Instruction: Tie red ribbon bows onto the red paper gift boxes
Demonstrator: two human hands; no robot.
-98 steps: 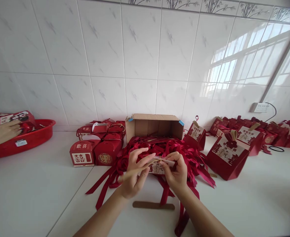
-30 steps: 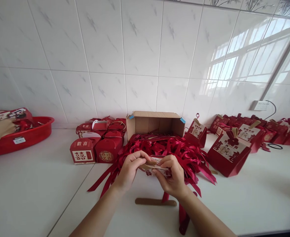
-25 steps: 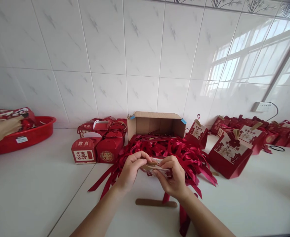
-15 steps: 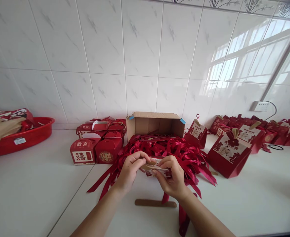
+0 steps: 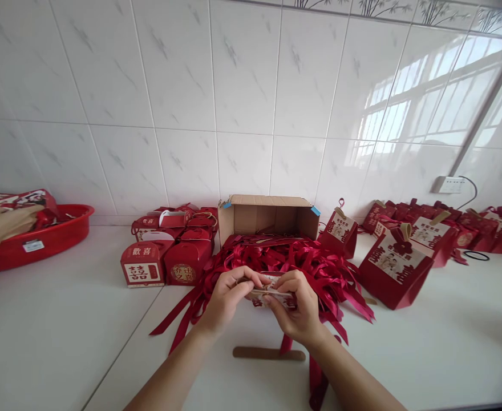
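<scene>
Low in front of the ribbon pile, both hands meet at the top of a red and white gift box (image 5: 259,302) with printed characters. My left hand (image 5: 225,297) is closed, its thumb and fingers pinching a tan strap at the box's top edge; most of the strap is hidden. My right hand (image 5: 300,302) grips the box from the right, thumb on the near side and fingers over the top. Just below lies a flat brown strap (image 5: 268,353) on the white table. A heap of dark red ribbons (image 5: 285,257) spreads behind the hands.
An open cardboard box (image 5: 272,205) lies behind the ribbons. Small red boxes (image 5: 142,265) stand to the left, near a red basin (image 5: 80,220) holding red packaging. Upright red gift boxes (image 5: 396,265) crowd the right side. A socket (image 5: 448,184) is on the tiled wall.
My left fingers have shifted slightly right, and less of the tan strap shows. My right hand keeps nearly the same grip on the gift box.
</scene>
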